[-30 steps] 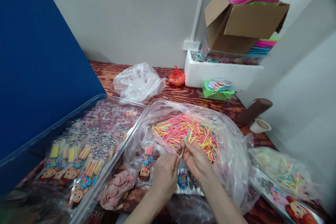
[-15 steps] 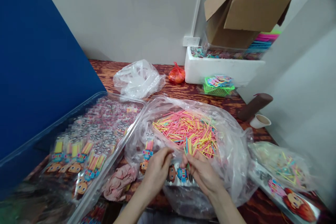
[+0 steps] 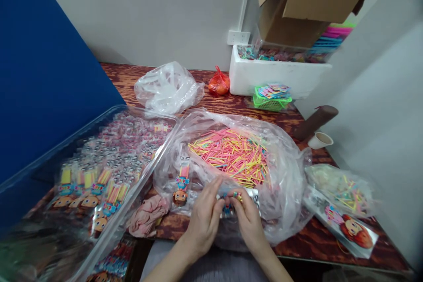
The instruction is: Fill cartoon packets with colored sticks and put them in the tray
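My left hand (image 3: 205, 213) has its fingers curled around one end of a small printed plastic packet (image 3: 226, 209); the packet is partly hidden between the hands. My right hand (image 3: 247, 215) pinches a small bunch of thin coloured sticks (image 3: 237, 196), ends showing, against the packet. Just beyond both hands, a heap of pink, yellow and blue sticks (image 3: 231, 154) lies on an open clear plastic bag (image 3: 287, 163). To the left of my left hand, a filled packet (image 3: 181, 180) with a cartoon figure rests on the bag.
A clear bin (image 3: 170, 134) of filled packets (image 3: 109, 185) stands at left, beside a crumpled pink cloth (image 3: 148, 216). On the right are a small bag of sticks (image 3: 350, 191), printed packaging (image 3: 353, 229), and a paper cup (image 3: 320, 140). A foam box (image 3: 280, 75) and green basket (image 3: 271, 103) stand behind.
The sticks that stood upright in my right hand are now lowered and mostly hidden by the fingers. My hands have come closer together around the packet. The view has tilted downward slightly.
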`<state>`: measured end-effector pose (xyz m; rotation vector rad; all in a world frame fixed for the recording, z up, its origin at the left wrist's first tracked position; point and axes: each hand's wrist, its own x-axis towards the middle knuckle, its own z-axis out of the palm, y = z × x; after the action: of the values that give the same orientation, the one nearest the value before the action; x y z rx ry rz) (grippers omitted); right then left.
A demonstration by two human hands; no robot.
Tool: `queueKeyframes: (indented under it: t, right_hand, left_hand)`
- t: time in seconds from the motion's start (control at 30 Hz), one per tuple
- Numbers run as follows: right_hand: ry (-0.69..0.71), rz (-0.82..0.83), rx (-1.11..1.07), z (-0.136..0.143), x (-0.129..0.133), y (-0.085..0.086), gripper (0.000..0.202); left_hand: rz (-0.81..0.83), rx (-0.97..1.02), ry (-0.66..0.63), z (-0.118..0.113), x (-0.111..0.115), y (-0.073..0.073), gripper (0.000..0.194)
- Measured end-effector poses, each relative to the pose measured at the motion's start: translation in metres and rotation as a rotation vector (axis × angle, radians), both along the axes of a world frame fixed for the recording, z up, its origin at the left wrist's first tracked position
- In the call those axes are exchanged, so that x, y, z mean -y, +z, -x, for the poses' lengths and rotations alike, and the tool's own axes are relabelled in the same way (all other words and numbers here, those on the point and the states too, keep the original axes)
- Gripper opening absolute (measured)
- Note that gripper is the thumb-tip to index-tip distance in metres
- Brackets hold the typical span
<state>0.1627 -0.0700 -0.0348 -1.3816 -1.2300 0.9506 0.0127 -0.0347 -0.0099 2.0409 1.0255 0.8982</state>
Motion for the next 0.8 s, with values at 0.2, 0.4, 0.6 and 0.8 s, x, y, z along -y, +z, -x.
queueKeyframes:
  t: [0.2, 0.4, 0.6, 0.8]
  right_hand:
    - [-0.016, -0.058, 0.103, -0.001, 0.000, -0.015, 0.032]
    - [0.010, -0.046, 0.011, -0.005, -0.003, -0.005, 0.021]
    - [-0.027, -0.074, -0.041, -0.014, -0.005, 0.010, 0.019]
    - [-0.040, -0.107, 0.003, -0.021, -0.005, 0.016, 0.021]
  left_hand:
    - [-0.086, -0.118, 0.015, 0.001, 0.000, -0.026, 0.043]
    - [-0.198, -0.308, -0.036, 0.000, -0.003, -0.033, 0.041]
    - [-0.286, -0.505, 0.002, -0.030, -0.001, -0.031, 0.033]
    - [-0.164, -0.486, -0.017, -0.047, -0.016, -0.029, 0.018]
